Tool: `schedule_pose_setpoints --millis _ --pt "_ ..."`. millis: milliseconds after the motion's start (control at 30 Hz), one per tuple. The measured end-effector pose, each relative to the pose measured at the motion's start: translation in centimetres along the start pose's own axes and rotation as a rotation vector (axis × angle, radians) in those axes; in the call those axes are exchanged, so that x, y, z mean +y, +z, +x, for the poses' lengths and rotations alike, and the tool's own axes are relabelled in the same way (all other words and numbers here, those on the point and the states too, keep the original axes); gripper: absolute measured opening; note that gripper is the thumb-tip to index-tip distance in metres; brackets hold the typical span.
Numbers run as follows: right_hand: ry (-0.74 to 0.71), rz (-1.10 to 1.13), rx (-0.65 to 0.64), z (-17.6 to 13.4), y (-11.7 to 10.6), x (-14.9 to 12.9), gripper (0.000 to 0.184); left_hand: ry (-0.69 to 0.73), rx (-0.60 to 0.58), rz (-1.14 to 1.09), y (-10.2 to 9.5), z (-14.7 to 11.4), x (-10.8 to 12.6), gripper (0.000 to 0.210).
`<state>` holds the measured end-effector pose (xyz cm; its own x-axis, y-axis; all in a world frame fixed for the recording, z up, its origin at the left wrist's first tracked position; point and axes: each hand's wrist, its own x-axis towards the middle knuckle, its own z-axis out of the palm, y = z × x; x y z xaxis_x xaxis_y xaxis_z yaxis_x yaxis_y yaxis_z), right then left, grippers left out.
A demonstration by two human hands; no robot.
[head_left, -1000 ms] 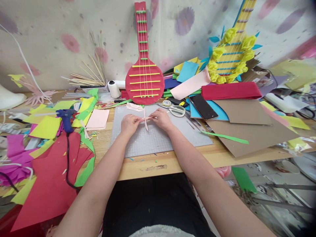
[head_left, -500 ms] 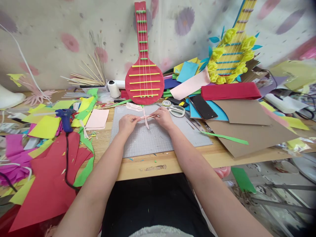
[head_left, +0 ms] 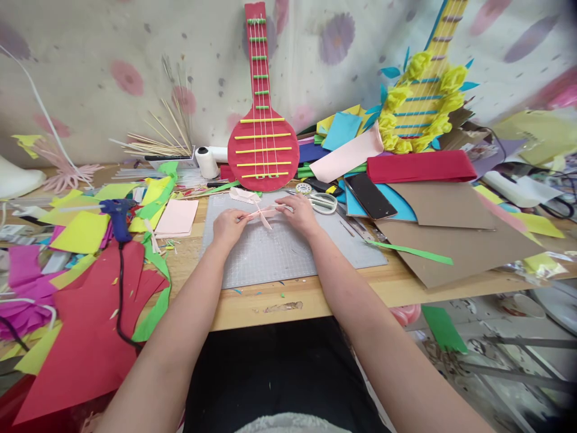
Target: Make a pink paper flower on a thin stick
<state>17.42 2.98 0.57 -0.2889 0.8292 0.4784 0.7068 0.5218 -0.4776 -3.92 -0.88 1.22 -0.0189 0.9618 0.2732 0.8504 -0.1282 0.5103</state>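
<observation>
Two narrow pale pink paper strips (head_left: pixel 267 213) cross each other above the grey cutting mat (head_left: pixel 252 264). My left hand (head_left: pixel 229 230) pinches the left end of the strip that runs sideways. At its right end is my right hand (head_left: pixel 298 214), fingers closed around it; the exact grip is small in view. The other strip slants down toward me through the crossing. Just behind the strips, a folded pale pink paper piece (head_left: pixel 244 195) lies at the mat's far edge.
Behind the mat stands a red paper banjo (head_left: pixel 264 155). Scissors (head_left: pixel 324 203), a phone (head_left: pixel 370 196) and brown card (head_left: pixel 455 246) lie to the right. A blue glue gun (head_left: pixel 119 218), pink sheets (head_left: pixel 177 218) and red paper (head_left: pixel 94 319) are on the left.
The crossed strips have turned and flattened, showing more of their pink faces. My right hand's fingers have loosened and spread slightly. My left hand has shifted a little left.
</observation>
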Motion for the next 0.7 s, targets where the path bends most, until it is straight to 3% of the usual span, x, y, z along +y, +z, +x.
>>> schedule_pose_setpoints --millis 133,367,533,633,700 --pt "0.109 -0.016 0.103 -0.3 -0.1 -0.5 0.032 0.051 -0.018 0.016 0.8 0.3 -1.0 0.029" --pt "0.260 0.033 0.027 -0.8 -0.1 -2.4 0.039 0.126 0.110 0.022 1.3 0.5 -1.8 0.073" --pt "0.243 0.046 0.033 -0.8 -0.2 -2.4 0.033 0.233 0.261 -0.095 -0.5 0.4 -1.3 0.049" --pt "0.223 0.056 0.053 -0.8 0.1 -2.2 0.026 0.177 0.423 -0.148 -1.5 0.1 -0.7 0.024" --pt "0.218 0.081 0.050 -0.9 0.4 -2.2 0.024 0.103 0.383 -0.167 -1.8 -0.1 -0.3 0.013"
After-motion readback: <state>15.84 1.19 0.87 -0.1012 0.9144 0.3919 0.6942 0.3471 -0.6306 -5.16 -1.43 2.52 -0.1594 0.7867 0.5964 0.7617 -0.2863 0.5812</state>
